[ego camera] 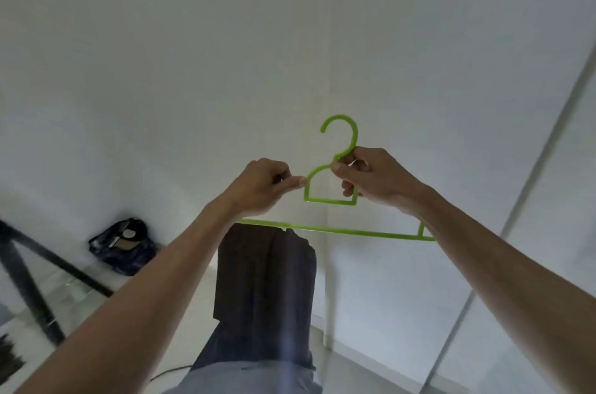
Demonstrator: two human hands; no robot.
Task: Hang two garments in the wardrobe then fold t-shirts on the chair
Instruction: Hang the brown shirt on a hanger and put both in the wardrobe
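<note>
Pale white walls (pixel 225 39) are filling most of the view, meeting at a corner seam (pixel 327 264). A dark bag (pixel 122 247) is sitting low at the left near black slanting bars (pixel 25 280). Soft, even light is falling everywhere.

A lime-green plastic hanger (pixel 332 200) is hanging upright in midair, a dark garment (pixel 264 290), possibly trousers, draping over the left of its bottom bar.
</note>
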